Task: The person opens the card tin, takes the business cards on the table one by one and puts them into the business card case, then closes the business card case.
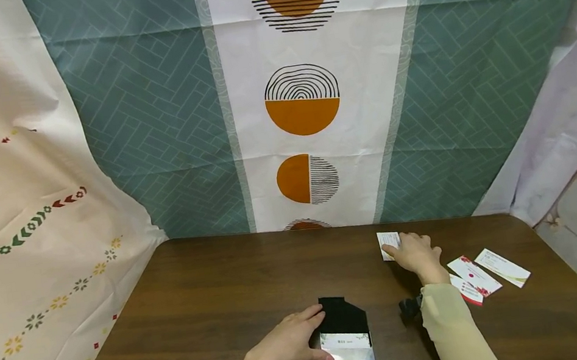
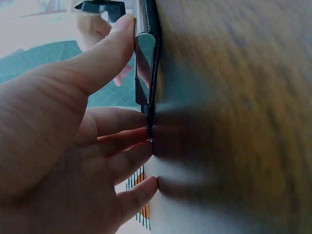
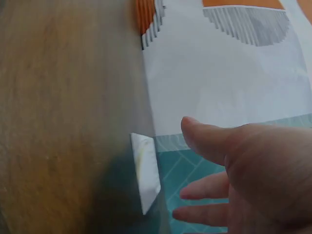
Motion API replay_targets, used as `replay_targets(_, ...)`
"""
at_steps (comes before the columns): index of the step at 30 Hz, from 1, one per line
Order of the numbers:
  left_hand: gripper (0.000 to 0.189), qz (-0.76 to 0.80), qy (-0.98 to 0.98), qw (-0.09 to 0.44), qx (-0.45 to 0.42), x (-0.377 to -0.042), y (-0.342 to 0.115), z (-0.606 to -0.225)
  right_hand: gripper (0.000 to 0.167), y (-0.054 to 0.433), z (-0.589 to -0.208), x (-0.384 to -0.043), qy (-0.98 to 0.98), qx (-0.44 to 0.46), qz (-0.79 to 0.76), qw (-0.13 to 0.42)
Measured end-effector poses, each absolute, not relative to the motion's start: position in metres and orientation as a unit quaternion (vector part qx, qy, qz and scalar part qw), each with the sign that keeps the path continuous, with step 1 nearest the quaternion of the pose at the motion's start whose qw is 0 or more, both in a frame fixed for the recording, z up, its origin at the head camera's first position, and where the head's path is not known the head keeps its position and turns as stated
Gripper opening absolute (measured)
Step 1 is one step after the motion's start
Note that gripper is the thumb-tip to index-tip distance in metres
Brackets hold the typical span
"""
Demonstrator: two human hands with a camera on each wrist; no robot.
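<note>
A card case (image 1: 348,357) lies on the table with its black lid (image 1: 341,315) folded back, a white printed card (image 1: 344,340) showing inside. My left hand (image 1: 288,345) rests at its left side. The thumb (image 2: 114,41) lies on the metal part of the case (image 2: 145,61), while the other fingertips touch the lid's edge and the tabletop. Toward the back, my right hand (image 1: 418,255) reaches over a white business card (image 1: 388,245). In the right wrist view the thumb and fingers (image 3: 204,190) are spread, apart from that card (image 3: 146,170).
Right of my right forearm lie a red-edged card (image 1: 469,291), a card with red flowers (image 1: 474,277) overlapping it, and a white card (image 1: 502,268) beside them. The brown table (image 1: 199,291) ends at a hanging patterned cloth (image 1: 318,194).
</note>
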State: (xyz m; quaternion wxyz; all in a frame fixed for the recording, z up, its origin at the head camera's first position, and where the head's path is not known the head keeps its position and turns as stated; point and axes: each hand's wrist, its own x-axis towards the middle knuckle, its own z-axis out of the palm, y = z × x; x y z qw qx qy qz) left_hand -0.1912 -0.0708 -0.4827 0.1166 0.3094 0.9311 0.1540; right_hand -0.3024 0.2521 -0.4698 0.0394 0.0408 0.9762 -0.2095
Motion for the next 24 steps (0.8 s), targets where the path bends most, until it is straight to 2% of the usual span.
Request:
replay_targets(8,0.089,0.15,0.931,0.112,0.312,-0.19,-0.07,-0.482,0.064,0.25,-0.483,-0.311,0.976,0.064,-0.202,0.048)
replay_targets(15,0.089,0.151,0.932,0.113,0.31,-0.19,-0.071,-0.481,0.03,0.254,-0.476,-0.311,0.973,0.058,-0.213,0.072)
replay_targets(24,0.089,0.15,0.932,0.118,0.307,-0.191,-0.07,-0.48,0.034,0.258,-0.475,-0.31,0.968,0.054,-0.238,0.066)
